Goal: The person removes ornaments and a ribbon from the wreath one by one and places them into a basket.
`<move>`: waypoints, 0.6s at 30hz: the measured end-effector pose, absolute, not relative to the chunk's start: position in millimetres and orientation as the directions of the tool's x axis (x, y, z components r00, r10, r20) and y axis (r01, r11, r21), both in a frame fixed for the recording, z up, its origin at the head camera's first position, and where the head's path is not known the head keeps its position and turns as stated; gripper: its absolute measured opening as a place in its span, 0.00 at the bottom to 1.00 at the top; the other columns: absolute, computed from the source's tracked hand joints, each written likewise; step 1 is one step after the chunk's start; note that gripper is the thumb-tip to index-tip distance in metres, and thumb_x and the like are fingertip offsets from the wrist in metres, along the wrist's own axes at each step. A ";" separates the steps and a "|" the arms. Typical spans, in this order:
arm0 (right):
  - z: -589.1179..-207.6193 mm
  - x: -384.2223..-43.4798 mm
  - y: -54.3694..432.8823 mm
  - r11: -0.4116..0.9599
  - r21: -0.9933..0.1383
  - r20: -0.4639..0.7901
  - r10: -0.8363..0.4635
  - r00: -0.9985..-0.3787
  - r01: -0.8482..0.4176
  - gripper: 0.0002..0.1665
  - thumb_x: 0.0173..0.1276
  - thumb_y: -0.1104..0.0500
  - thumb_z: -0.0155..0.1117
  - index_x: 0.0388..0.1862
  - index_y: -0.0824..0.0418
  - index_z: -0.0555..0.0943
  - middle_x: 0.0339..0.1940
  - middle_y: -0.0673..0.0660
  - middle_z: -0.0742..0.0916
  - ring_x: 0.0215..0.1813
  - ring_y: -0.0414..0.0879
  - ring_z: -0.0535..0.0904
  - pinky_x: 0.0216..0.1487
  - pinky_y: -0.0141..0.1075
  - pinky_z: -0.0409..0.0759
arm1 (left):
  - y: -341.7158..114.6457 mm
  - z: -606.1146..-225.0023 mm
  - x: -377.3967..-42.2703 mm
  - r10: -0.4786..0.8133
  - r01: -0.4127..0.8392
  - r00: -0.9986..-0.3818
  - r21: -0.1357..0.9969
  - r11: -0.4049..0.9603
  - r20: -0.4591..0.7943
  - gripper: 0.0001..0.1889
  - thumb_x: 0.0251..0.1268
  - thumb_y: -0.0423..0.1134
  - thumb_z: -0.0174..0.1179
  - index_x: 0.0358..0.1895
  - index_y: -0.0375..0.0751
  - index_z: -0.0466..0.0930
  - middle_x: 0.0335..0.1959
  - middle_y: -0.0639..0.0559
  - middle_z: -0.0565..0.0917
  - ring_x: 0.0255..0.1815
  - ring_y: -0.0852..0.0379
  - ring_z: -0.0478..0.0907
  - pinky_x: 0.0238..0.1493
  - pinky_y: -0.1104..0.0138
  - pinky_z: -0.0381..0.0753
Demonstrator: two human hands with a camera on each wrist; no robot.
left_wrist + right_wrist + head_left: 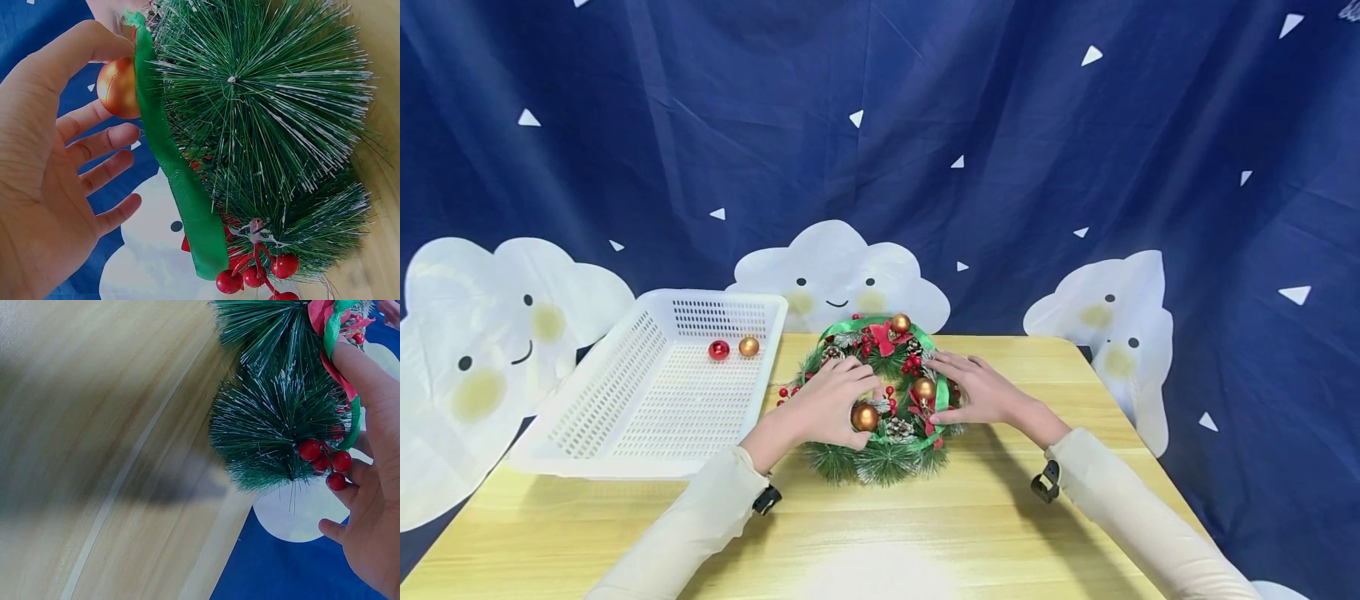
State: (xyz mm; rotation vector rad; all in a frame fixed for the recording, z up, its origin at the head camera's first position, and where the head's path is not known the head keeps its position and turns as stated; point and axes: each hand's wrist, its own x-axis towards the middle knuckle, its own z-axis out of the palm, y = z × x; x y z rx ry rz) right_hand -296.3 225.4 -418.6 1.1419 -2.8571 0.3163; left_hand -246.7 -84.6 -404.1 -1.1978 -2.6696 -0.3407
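A Christmas wreath (880, 467) of frosted green needles lies on the table, trimmed with a green ribbon (181, 194), red berries (320, 456), pinecones and red flowers. At its near left side my left hand (831, 404) holds a golden ball (865, 417) between thumb and index finger; the other fingers are spread in the left wrist view. My right hand (981, 392) rests at the wreath's right side, fingers fairly straight, thumb touching the ribbon and a red flower. A second golden ball (924, 388) sits between its thumb and fingers, and a third golden ball (901, 323) tops the far side.
A white perforated basket (602, 400) stands left of the wreath. Inside, toward its right side, lie a red ball (718, 350) and another golden ball (748, 346). Behind the wooden table (1000, 517) hangs a dark blue curtain (895, 125) with clouds and triangles.
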 end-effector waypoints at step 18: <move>-416.3 -294.7 223.9 0.698 -0.161 0.139 -0.684 -0.716 -0.698 0.58 0.57 0.31 0.73 0.79 0.59 0.66 0.79 0.66 0.69 0.78 0.64 0.65 0.72 0.68 0.61 | -83.8 -401.9 -245.1 0.695 0.733 -0.676 0.133 0.667 0.246 0.20 0.44 0.53 0.71 0.40 0.56 0.75 0.46 0.61 0.78 0.51 0.57 0.69 0.56 0.55 0.72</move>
